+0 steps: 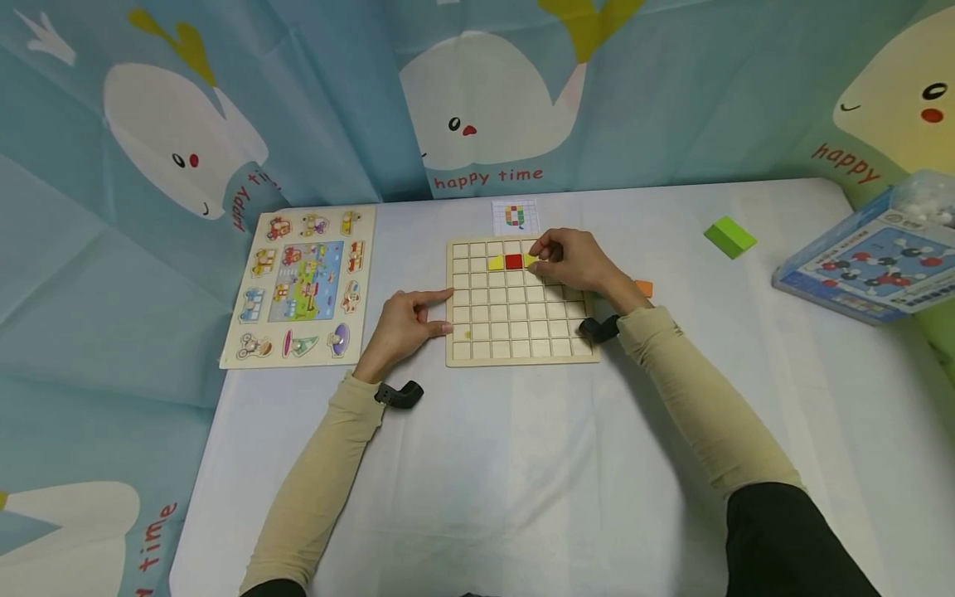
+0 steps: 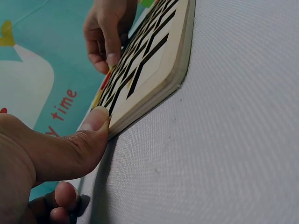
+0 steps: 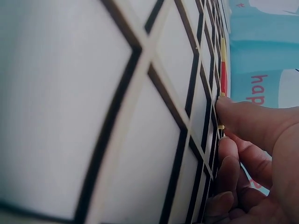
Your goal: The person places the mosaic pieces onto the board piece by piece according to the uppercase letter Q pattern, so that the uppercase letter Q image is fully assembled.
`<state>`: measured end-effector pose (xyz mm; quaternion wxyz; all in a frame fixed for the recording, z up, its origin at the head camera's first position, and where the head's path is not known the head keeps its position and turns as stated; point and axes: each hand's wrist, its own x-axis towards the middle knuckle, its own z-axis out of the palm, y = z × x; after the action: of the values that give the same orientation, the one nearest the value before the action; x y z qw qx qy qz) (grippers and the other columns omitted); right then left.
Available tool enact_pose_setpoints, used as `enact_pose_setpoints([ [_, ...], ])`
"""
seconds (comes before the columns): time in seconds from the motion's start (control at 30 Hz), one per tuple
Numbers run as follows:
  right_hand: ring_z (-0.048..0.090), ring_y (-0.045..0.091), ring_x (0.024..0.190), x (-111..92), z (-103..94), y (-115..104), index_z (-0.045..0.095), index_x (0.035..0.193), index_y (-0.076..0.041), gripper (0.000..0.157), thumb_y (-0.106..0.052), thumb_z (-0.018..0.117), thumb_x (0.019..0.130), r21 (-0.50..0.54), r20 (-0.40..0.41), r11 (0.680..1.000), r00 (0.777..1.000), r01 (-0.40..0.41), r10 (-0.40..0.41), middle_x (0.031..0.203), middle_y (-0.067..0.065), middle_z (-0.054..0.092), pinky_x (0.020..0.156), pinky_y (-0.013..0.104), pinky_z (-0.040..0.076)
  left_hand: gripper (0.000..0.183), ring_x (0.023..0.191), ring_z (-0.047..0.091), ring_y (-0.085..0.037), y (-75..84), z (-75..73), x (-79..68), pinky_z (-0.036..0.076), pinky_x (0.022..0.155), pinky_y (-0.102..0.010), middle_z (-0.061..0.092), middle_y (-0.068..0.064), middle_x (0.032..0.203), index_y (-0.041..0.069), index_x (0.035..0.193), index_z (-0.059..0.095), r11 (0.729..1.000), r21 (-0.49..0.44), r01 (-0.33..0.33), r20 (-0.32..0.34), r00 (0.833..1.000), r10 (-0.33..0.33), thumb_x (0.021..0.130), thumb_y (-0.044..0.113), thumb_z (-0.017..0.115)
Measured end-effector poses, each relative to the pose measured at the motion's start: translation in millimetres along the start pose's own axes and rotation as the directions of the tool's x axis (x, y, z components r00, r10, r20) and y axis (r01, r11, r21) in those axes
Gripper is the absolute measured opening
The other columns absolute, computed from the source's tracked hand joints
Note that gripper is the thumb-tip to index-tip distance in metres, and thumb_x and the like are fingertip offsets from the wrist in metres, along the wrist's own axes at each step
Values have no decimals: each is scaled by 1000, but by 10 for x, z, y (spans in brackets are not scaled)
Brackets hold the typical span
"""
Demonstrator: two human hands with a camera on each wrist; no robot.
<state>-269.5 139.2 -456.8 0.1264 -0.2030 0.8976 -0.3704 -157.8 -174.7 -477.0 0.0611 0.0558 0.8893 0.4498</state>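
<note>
A wooden grid board (image 1: 522, 361) lies on the white table. In one of its upper rows sit a yellow piece (image 1: 496, 264) and a red square tile (image 1: 513, 262). Just right of the red tile, my right hand (image 1: 574, 259) pinches another yellow piece (image 1: 530, 259) between thumb and fingers, at the grid. Its exact shape is partly hidden by the fingers. My left hand (image 1: 403, 327) touches the board's left edge with a straight index finger and thumb; in the left wrist view the thumb (image 2: 96, 120) presses on the board's edge (image 2: 154, 100).
A small card (image 1: 515, 216) with a coloured pattern lies behind the board. A picture puzzle board (image 1: 298, 358) is at the left. Rightward are a green block (image 1: 730, 238), an orange piece (image 1: 644, 288) partly behind the right wrist, and a blue box (image 1: 873, 257).
</note>
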Motion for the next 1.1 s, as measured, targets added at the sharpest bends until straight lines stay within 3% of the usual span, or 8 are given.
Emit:
enact_pose_setpoints([
  [0.27, 57, 24, 88, -11, -10, -14, 70, 113, 0, 21, -14, 75, 98, 7, 7, 1000, 1000, -3, 3, 99, 12, 63, 82, 33, 46, 56, 68, 42, -20, 7, 2, 2, 34, 76, -34, 46, 0, 64, 15, 138, 73, 1000, 14, -5, 1, 1000, 4, 85, 13, 91],
  [0.47, 59, 26, 93, -62, -78, -15, 69, 119, -2, 26, -16, 76, 98, 32, 4, 999, 1000, -5, 5, 105, 13, 64, 85, 32, 46, 55, 67, 41, -19, 9, 0, -1, 34, 73, -32, 46, 0, 64, 15, 137, 73, 1000, 5, -8, 2, 1000, 8, 85, 13, 91],
  [0.7, 59, 26, 100, -193, -274, 84, 70, 125, -3, 30, -20, 74, 101, 63, -41, 997, 998, -38, 40, 111, 13, 65, 89, 34, 45, 56, 62, 38, -16, -8, -4, -8, 33, 66, -30, 45, -1, 64, 14, 137, 73, 1000, 4, -12, 0, 1000, 12, 84, 13, 91],
  [1.1, 62, 30, 108, -512, -653, 352, 72, 127, -5, 30, -22, 71, 103, -46, 11, 991, 992, -126, 126, 117, 17, 68, 96, 43, 46, 56, 67, 41, -20, 8, 2, -23, 33, 73, -33, 46, -1, 64, 13, 138, 72, 1000, 0, -20, -3, 1000, 20, 85, 14, 90],
])
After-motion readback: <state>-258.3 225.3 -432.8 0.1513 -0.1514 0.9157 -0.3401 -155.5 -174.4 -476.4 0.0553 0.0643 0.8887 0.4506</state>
